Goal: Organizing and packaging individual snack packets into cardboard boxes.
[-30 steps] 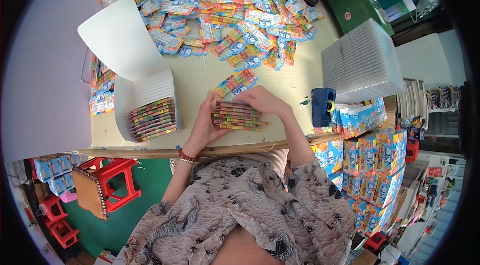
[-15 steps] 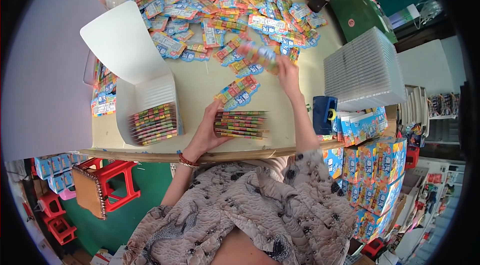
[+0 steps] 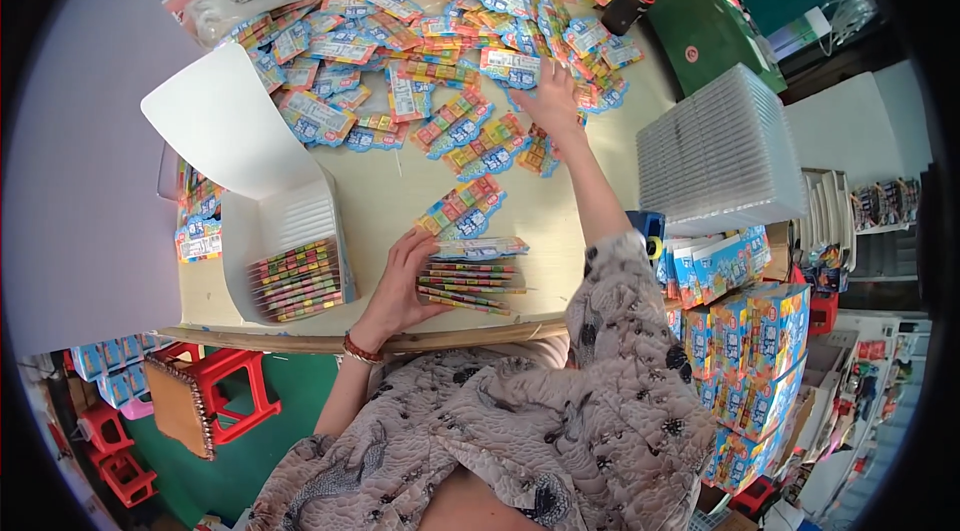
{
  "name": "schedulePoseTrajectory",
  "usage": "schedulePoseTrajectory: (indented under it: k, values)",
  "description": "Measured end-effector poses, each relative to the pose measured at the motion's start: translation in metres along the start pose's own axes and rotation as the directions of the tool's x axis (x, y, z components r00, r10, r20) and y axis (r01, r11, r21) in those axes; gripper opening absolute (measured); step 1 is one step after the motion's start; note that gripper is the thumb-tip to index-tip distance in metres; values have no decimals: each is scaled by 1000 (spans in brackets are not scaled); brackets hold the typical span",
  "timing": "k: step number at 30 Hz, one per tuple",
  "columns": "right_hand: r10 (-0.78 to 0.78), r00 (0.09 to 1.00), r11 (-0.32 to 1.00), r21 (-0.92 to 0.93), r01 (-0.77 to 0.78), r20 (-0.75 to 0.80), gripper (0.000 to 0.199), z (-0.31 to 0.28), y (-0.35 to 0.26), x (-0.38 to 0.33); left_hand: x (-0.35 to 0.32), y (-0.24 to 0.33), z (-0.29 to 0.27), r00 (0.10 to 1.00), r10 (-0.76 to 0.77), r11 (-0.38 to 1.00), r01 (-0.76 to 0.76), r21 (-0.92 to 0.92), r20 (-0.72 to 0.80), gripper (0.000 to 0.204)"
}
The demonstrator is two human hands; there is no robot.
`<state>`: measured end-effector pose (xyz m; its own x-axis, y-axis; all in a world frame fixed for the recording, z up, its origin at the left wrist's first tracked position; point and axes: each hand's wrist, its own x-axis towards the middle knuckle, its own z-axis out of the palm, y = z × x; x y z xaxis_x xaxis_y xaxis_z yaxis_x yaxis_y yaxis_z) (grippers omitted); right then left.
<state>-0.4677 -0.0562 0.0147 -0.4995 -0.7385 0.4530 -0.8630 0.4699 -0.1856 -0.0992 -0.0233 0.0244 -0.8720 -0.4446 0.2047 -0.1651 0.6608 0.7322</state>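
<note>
My left hand (image 3: 398, 289) is curled round the left end of a stack of flat candy packets (image 3: 472, 283), standing on edge near the table's front. One packet (image 3: 460, 209) lies flat just beyond that stack. My right hand (image 3: 555, 103) is stretched over the loose heap, fingers spread, its fingertips beside or on a blue-and-white packet (image 3: 511, 67); contact cannot be made out. Left of my left hand stands a white display box (image 3: 228, 121), lid raised, with a row of packets (image 3: 295, 281) filling its near part.
A big heap of packets (image 3: 350, 51) covers the table's far side, beside a black jar with a red lid (image 3: 628, 6). Clear plastic trays (image 3: 715, 156) are piled at the right, above stacked blue-orange boxes (image 3: 750, 351). A blue tape dispenser (image 3: 648, 227) sits by the right edge.
My right hand has let go of the packet it carried and moved farther out to the heap. Another packet now lies at the far side of the stack under my left hand.
</note>
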Motion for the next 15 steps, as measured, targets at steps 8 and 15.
schedulePoseTrajectory:
  k: [8, 15]
  values:
    - [-238, 909, 936, -168, 309, 342, 30, 4, -9, 40, 1, -10, 6, 984, -108, 916, 153, -370, 140, 86]
    - [-553, 672, 791, 564, 239, 492, 8, -98, -53, -83, 0, -6, 11, 991, -119, 893, 79, -443, -64, 102]
